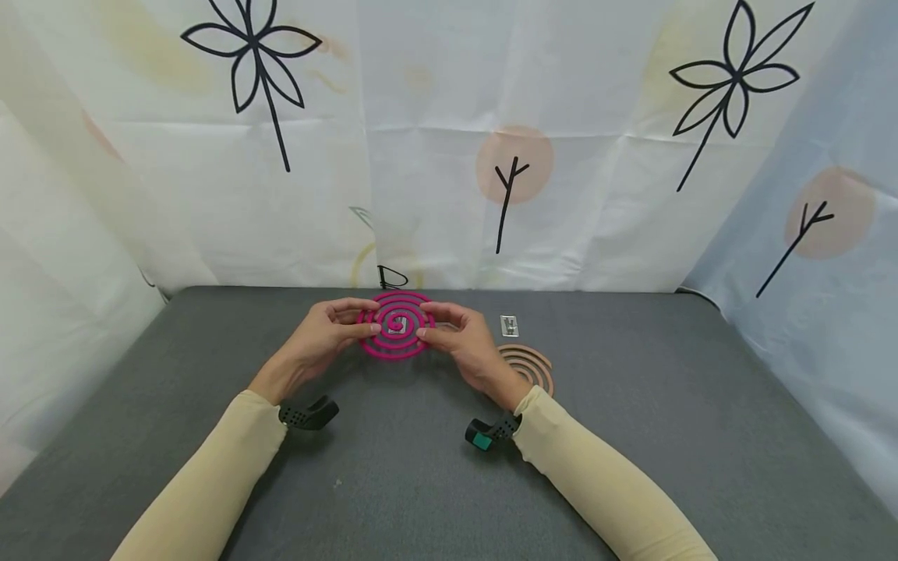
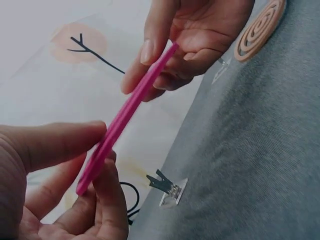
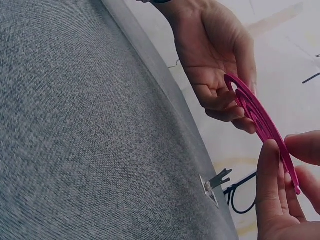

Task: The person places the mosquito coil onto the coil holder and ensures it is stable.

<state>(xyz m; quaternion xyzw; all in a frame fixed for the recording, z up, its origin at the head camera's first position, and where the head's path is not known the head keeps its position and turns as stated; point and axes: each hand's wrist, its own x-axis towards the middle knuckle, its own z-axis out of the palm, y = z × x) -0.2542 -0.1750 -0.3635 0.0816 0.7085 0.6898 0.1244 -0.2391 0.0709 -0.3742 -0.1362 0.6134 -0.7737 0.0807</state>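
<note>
A bright pink mosquito coil (image 1: 394, 356) is held up over the far part of the table, its spiral face toward the head camera. My left hand (image 1: 319, 335) pinches its left edge between thumb and fingers. On the opposite edge, my right hand (image 1: 466, 343) grips it the same way. Both wrist views show the coil edge-on and tilted, with the fingers behind it. Below and beyond it, a small metal coil stand (image 2: 172, 191) with upright prongs sits on the table; in the head view it shows through the coil's gaps.
A brown mosquito coil (image 1: 546, 362) lies flat on the grey table (image 1: 393, 483), partly covered by my right wrist. Just behind it is a second small metal stand (image 1: 509, 326). A white patterned curtain (image 1: 435, 195) rises along the table's back edge and both sides.
</note>
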